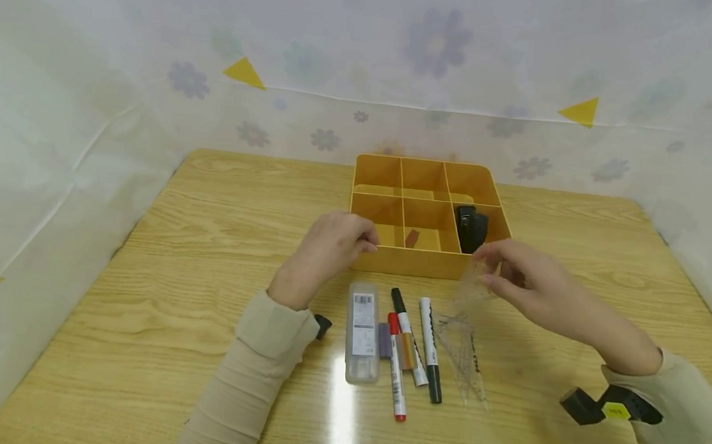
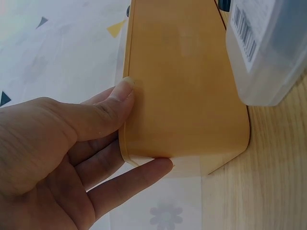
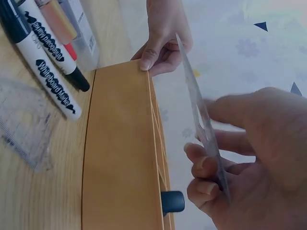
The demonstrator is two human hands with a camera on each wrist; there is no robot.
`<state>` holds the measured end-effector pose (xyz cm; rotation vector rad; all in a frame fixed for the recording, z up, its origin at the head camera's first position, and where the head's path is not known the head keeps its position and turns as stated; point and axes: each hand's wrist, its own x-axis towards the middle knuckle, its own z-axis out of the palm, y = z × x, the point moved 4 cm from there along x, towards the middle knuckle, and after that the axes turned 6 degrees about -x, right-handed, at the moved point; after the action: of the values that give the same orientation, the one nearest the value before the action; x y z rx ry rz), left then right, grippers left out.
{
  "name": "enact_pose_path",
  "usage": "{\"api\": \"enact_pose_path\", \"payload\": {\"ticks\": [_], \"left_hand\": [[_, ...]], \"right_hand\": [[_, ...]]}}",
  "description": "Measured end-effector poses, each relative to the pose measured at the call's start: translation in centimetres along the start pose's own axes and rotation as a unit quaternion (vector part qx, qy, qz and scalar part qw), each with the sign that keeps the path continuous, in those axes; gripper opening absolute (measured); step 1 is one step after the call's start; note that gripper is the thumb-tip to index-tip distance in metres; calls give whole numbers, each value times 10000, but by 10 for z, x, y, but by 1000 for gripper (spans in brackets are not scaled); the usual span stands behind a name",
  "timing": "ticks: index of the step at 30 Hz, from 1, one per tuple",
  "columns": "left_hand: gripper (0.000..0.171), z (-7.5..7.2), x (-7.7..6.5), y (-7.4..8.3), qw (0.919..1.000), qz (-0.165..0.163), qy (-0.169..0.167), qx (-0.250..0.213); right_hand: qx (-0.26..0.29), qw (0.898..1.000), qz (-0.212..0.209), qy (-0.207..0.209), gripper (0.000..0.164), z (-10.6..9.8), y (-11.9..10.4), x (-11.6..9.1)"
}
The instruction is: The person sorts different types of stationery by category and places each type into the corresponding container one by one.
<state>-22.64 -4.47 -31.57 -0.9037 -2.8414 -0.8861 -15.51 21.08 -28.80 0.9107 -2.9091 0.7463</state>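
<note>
My left hand (image 1: 333, 251) grips the front left corner of a yellow compartment box (image 1: 418, 262); in the left wrist view the thumb lies on the front wall and other fingers go behind the rim. Over the box's front right corner, my right hand (image 1: 529, 284) holds a clear plastic set square (image 3: 204, 122), seen nearly edge-on in the right wrist view. A black stapler-like object (image 1: 471, 229) stands in the front right compartment. A small reddish-brown piece (image 1: 412, 238) lies in the front middle one. Another clear set square (image 1: 460, 352) lies on the table.
In front of the box lie a translucent plastic case (image 1: 362, 334) with a barcode label, a red marker (image 1: 397, 375), two black markers, a purple block (image 1: 385, 341) and an orange-brown block (image 1: 407, 351). A patterned white curtain (image 1: 320, 38) hangs behind the wooden table (image 1: 168, 291).
</note>
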Motion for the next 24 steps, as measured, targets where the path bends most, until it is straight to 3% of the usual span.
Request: {"api": "enact_pose_path", "payload": {"ticks": [7,14,24], "left_hand": [[8,0,0,-1,10000,-16,1,-10],[6,0,0,-2,10000,-37,0,-25],[6,0,2,-2,9999,-78,-70,33]], "right_hand": [[-443,9988,138,123,46,0,-12,24],[-416,9990,-8,157,28,3,-20,53],[-267,9996,14,32,32,19,-30,95]]}}
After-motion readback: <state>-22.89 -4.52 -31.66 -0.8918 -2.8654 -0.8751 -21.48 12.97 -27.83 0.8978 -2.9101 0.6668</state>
